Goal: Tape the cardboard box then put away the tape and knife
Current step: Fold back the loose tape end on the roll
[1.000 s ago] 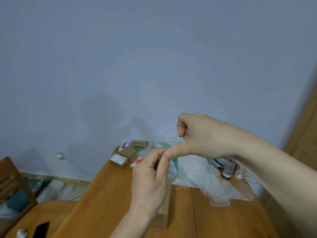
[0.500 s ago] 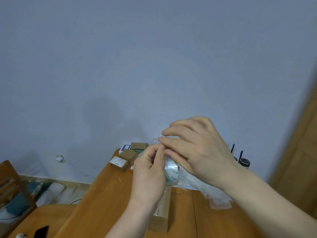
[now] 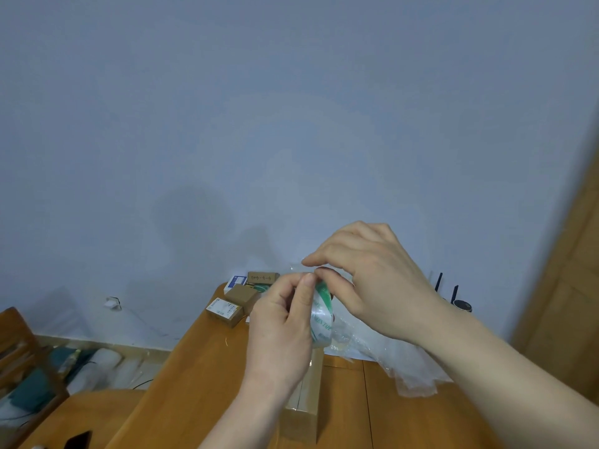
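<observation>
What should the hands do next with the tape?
Probably peel the loose end free. The left hand holds the tape roll above the cardboard box, and the right hand pinches at its top edge.

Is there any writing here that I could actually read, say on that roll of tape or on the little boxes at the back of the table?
Clear tape roll with green print, held by both hands: green letters, too blurred to read.
Small brown cardboard box with a white label: print too small to read.
Brown cardboard box with dark handwriting: marks not legible.
White and blue packet: too small to read.
No text can be quoted with confidence.
</observation>
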`<action>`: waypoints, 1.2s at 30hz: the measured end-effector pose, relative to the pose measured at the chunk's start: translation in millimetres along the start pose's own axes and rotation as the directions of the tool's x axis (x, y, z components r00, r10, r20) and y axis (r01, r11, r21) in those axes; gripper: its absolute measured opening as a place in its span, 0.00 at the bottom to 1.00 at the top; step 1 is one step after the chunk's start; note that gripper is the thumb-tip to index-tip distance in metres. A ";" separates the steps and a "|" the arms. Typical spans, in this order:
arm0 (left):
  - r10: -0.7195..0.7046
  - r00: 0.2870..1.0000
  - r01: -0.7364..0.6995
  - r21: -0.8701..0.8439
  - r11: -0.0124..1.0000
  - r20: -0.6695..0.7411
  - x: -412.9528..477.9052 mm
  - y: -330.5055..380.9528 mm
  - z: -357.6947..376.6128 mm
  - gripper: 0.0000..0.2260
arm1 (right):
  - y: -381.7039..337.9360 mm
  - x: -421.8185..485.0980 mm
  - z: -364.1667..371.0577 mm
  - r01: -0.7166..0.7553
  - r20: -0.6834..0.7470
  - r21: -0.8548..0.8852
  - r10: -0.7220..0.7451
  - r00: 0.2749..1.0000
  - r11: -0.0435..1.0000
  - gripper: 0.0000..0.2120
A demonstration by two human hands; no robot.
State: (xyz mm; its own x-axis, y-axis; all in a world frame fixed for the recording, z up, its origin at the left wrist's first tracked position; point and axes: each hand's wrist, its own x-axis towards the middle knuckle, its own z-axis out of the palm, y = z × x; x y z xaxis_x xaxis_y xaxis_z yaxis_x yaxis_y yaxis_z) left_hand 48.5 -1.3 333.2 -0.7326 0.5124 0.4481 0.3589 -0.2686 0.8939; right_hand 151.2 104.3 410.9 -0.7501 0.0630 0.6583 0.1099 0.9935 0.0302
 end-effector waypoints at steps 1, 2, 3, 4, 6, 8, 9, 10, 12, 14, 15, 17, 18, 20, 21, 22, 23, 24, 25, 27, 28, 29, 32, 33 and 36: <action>0.005 1.000 -0.005 0.013 1.000 0.002 0.0 0.0 -0.1 0.12 | 0.8 0.0 -0.8 -0.023 0.019 0.036 0.023 1.000 0.999 0.10; 0.014 1.000 -0.015 0.031 0.999 0.001 -0.3 -0.1 -0.2 0.12 | 1.8 -0.1 -1.7 -0.048 0.038 0.070 0.045 0.998 0.996 0.11; 0.024 1.000 -0.024 0.049 0.999 -0.002 -0.7 -0.4 -0.2 0.12 | 2.7 -0.1 -2.7 -0.070 0.058 0.099 0.065 0.996 0.993 0.11; 0.033 0.999 -0.032 0.060 0.998 -0.006 -1.1 -0.4 0.1 0.11 | 3.4 -0.2 -3.7 -0.087 0.077 0.117 0.078 0.994 0.989 0.12; 0.038 0.999 -0.038 0.058 0.998 -0.012 -1.9 -0.3 0.7 0.11 | 3.9 0.0 -4.8 -0.101 0.111 0.141 0.085 0.990 0.985 0.14; 0.045 0.999 -0.045 0.054 0.998 -0.005 -2.6 0.1 1.7 0.11 | 4.3 -0.3 -5.0 -0.120 0.145 0.197 0.092 0.985 0.973 0.15; 0.049 0.999 -0.049 0.052 0.997 0.003 -3.1 0.6 2.1 0.11 | 4.8 -0.8 -4.9 -0.137 0.160 0.239 0.100 0.982 0.961 0.15; 0.052 0.999 -0.052 0.050 0.997 0.012 -3.7 1.2 2.5 0.11 | 5.5 -1.2 -4.8 -0.159 0.173 0.287 0.112 0.978 0.945 0.15; 0.055 0.998 -0.056 0.052 0.997 0.021 -4.6 2.2 3.2 0.11 | 7.0 -1.5 -5.0 -0.208 0.185 0.391 0.145 0.972 0.897 0.15; 0.055 0.998 -0.056 0.060 0.997 0.024 -4.7 2.8 3.4 0.11 | 7.6 -1.0 -5.9 -0.248 0.180 0.489 0.182 0.967 0.836 0.14; 0.054 0.998 -0.055 0.062 0.997 0.026 -4.8 3.1 3.5 0.12 | 7.5 -0.6 -6.3 -0.262 0.178 0.523 0.196 0.964 0.811 0.13; 0.055 0.998 -0.057 0.065 0.996 0.030 -5.2 3.8 3.4 0.13 | 7.2 0.3 -7.2 -0.286 0.185 0.558 0.220 0.958 0.779 0.13; 0.058 0.998 -0.060 0.066 0.996 0.029 -5.4 4.2 3.4 0.14 | 7.0 0.7 -7.6 -0.300 0.193 0.570 0.230 0.954 0.765 0.12; 0.064 0.998 -0.066 0.063 0.996 0.027 -5.6 4.1 3.3 0.15 | 7.8 1.3 -8.3 -0.326 0.201 0.591 0.256 0.946 0.738 0.09; 0.065 0.998 -0.066 0.060 0.996 0.027 -5.9 3.8 3.5 0.15 | 8.4 1.5 -8.5 -0.336 0.198 0.597 0.272 0.942 0.728 0.08; 0.065 0.997 -0.066 0.058 0.996 0.029 -6.1 3.4 3.4 0.15 | 9.0 1.8 -8.7 -0.344 0.192 0.597 0.287 0.938 0.724 0.06; 0.065 0.997 -0.066 0.055 0.996 0.031 -6.6 3.1 3.4 0.15 | 9.5 1.9 -9.0 -0.350 0.188 0.593 0.298 0.936 0.725 0.05; 0.066 0.997 -0.067 0.051 0.996 0.034 -7.1 2.8 3.3 0.15 | 9.9 1.8 -9.2 -0.354 0.187 0.589 0.304 0.934 0.727 0.05; 0.067 0.997 -0.068 0.044 0.997 0.036 -7.8 2.9 3.4 0.15 | 10.2 1.4 -9.5 -0.358 0.189 0.589 0.307 0.933 0.725 0.05; 0.072 0.996 -0.073 0.032 0.997 0.043 -9.0 3.5 3.6 0.15 | 11.8 0.6 -10.5 -0.368 0.201 0.599 0.311 0.929 0.711 0.07; 0.076 0.996 -0.078 0.030 0.997 0.047 -9.7 4.2 3.9 0.15 | 13.2 0.4 -11.0 -0.373 0.208 0.610 0.313 0.927 0.700 0.08; 0.077 0.996 -0.078 0.026 0.997 0.049 -10.4 5.0 4.0 0.15 | 14.8 0.6 -11.4 -0.378 0.213 0.625 0.317 0.924 0.683 0.09; 0.044 0.997 -0.043 -0.008 0.999 0.065 -13.0 6.8 5.2 0.14 | 20.1 0.9 -12.2 -0.398 0.223 0.665 0.340 0.914 0.632 0.11; 0.032 0.997 -0.031 -0.016 0.999 0.069 -14.1 6.6 5.4 0.13 | 21.2 0.2 -12.1 -0.404 0.230 0.662 0.342 0.911 0.631 0.10; 0.006 0.996 -0.004 -0.030 1.000 0.085 -16.7 4.5 6.8 0.11 | 22.3 -4.3 -10.0 -0.411 0.250 0.639 0.329 0.911 0.651 0.08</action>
State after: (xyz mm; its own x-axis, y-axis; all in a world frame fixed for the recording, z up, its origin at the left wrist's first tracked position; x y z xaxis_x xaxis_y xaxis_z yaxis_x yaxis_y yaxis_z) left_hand 66.3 -5.6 329.8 -0.6783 0.5783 0.4533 0.3445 -0.2946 0.8914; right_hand 163.4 125.3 416.2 -0.8097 0.4083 0.4215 -0.0371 0.6812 -0.7312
